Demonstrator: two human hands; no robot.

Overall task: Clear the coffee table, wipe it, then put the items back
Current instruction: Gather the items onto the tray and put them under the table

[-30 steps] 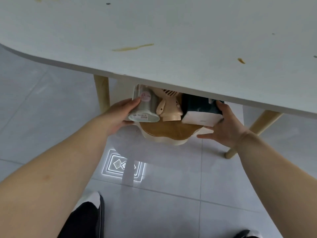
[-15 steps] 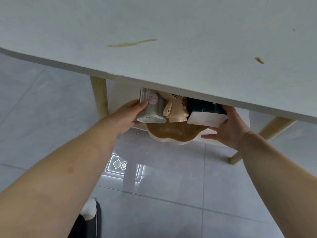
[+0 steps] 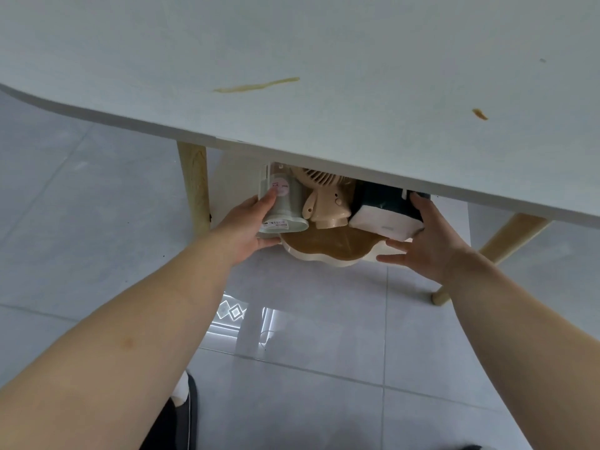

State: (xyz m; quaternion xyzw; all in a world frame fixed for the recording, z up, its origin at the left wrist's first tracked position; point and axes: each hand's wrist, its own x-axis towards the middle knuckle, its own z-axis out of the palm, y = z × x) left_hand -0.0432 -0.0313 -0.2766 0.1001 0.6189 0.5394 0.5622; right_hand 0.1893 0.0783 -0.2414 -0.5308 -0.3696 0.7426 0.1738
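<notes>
Head view: coffee table point(image 3: 324, 43) top shows brown smears point(image 3: 256, 86). Tray point(image 3: 324, 256) is held under table's near edge, off the floor. Right hand point(image 3: 428, 241) grasps tray's right rim, fingers bracing box point(image 3: 383, 222). Left hand point(image 3: 246, 228) grasps left rim, thumb on clear cup point(image 3: 285, 203). Small fan point(image 3: 328, 203) stands btwn them. Load prob. light but top-heavy and the cup could slide, so hold both rims & keep level.

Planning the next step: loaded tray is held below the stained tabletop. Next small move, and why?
Probably set the tray down under the table and release it. The left hand and right hand both grip it, loaded with a translucent cup, beige fan and dark box, while the tabletop shows brown streaks; wiping needs free hands.
</notes>
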